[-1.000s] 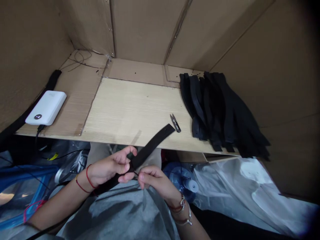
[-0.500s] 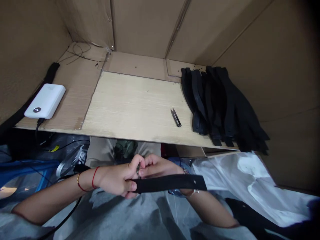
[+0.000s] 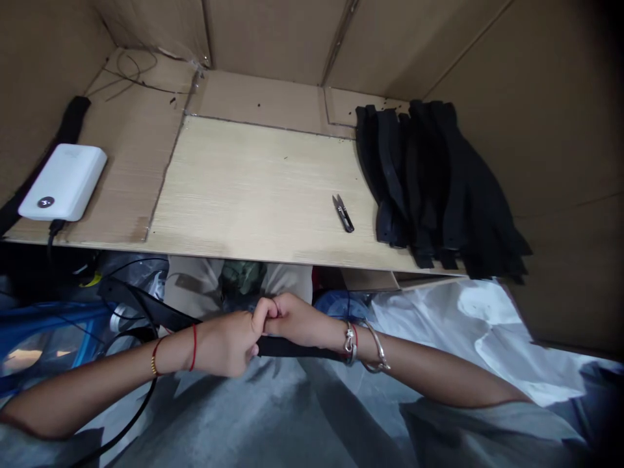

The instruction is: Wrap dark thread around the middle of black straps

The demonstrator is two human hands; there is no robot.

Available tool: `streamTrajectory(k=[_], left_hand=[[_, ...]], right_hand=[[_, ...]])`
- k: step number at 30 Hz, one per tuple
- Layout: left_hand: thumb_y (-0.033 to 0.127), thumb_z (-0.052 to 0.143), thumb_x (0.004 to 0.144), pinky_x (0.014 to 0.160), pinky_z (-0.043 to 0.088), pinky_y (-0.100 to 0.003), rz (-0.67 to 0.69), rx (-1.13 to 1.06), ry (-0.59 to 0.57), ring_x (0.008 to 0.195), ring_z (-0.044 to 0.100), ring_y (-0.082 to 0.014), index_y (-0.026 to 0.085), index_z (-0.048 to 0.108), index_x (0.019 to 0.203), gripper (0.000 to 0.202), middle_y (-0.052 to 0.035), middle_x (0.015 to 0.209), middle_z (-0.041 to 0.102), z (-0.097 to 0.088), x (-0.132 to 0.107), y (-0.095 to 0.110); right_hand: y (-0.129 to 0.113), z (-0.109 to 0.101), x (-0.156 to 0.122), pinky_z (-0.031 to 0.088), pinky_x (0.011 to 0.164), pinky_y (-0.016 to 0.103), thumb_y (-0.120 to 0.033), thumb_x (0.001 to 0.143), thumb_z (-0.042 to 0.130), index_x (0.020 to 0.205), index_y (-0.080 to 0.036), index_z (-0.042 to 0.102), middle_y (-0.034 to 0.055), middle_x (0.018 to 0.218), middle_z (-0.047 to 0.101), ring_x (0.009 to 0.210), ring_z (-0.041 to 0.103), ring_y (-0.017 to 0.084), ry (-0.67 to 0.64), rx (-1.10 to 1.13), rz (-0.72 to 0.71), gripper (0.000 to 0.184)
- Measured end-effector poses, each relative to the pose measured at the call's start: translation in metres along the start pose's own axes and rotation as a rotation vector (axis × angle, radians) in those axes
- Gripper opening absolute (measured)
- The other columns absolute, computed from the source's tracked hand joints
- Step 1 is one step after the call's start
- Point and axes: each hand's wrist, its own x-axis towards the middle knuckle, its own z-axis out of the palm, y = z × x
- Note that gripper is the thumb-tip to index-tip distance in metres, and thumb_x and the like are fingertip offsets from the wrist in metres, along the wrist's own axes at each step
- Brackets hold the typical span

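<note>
A black fabric strip [image 3: 302,349] runs through both fists in front of my lap. Closed around it is my left hand [image 3: 227,343], knuckles up. My right hand [image 3: 305,322] is also closed and presses against the left one, its thumb and fingertips mostly hidden. One part of the strip passes under my right wrist; a black length with a small hole near its end sticks out left, behind my left forearm. Small thread snips [image 3: 343,213] lie on the table, beyond my hands. To their right is a pile of similar black strips [image 3: 429,182].
A white power bank [image 3: 63,182] with a cable sits on the table's left, beside another long black strip [image 3: 73,123]. Cardboard walls [image 3: 273,39] enclose the wooden tabletop [image 3: 253,188]. White sheeting [image 3: 429,318] and a blue stool [image 3: 92,331] are below the table edge.
The strip's right end has swung down under my right wrist, and a black end now shows at left. My fists have come closer together. The view has shifted slightly.
</note>
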Motion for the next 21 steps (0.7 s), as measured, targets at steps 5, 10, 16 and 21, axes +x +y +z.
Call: streamTrajectory(k=[5, 10, 16, 21], left_hand=[[0.006, 0.05, 0.073, 0.053, 0.038, -0.024, -0.094, -0.283, -0.03, 0.057, 0.051, -0.0126, 0.023, 0.021, 0.105, 0.047, 0.0079, 0.066, 0.048, 0.0, 0.009, -0.009], [0.013, 0.045, 0.081, 0.041, 0.037, -0.019, -0.184, -0.481, -0.19, 0.043, 0.053, -0.0105, 0.026, 0.018, 0.093, 0.033, 0.0093, 0.06, 0.055, 0.003, 0.013, -0.021], [0.018, 0.051, 0.084, 0.047, 0.036, -0.022, -0.134, -0.36, -0.148, 0.051, 0.054, -0.0125, 0.023, 0.03, 0.098, 0.026, 0.0053, 0.062, 0.056, -0.007, 0.004, -0.017], [0.013, 0.049, 0.084, 0.054, 0.039, -0.024, -0.059, -0.352, -0.037, 0.053, 0.054, -0.0133, 0.02, 0.02, 0.123, 0.048, 0.0076, 0.063, 0.055, -0.013, -0.003, -0.003]], right_hand=[[0.016, 0.009, 0.002, 0.027, 0.048, 0.019, -0.018, 0.082, 0.061, 0.06, -0.014, 0.058, -0.0067, 0.053, 0.046, 0.053, 0.037, 0.006, 0.142, 0.008, -0.026, 0.022], [0.024, 0.014, 0.001, 0.022, 0.047, 0.021, -0.021, 0.083, 0.061, 0.059, -0.014, 0.053, -0.0074, 0.053, 0.041, 0.051, 0.031, 0.005, 0.203, -0.014, -0.058, 0.027], [0.021, 0.014, 0.0, 0.024, 0.048, 0.022, -0.024, 0.084, 0.061, 0.062, -0.015, 0.055, -0.0053, 0.056, 0.047, 0.053, 0.035, 0.007, 0.172, 0.044, -0.064, 0.025], [0.016, 0.007, 0.0, 0.02, 0.044, 0.021, -0.025, 0.084, 0.06, 0.062, -0.015, 0.054, -0.0063, 0.053, 0.044, 0.049, 0.032, 0.005, 0.113, 0.052, 0.041, 0.025]])
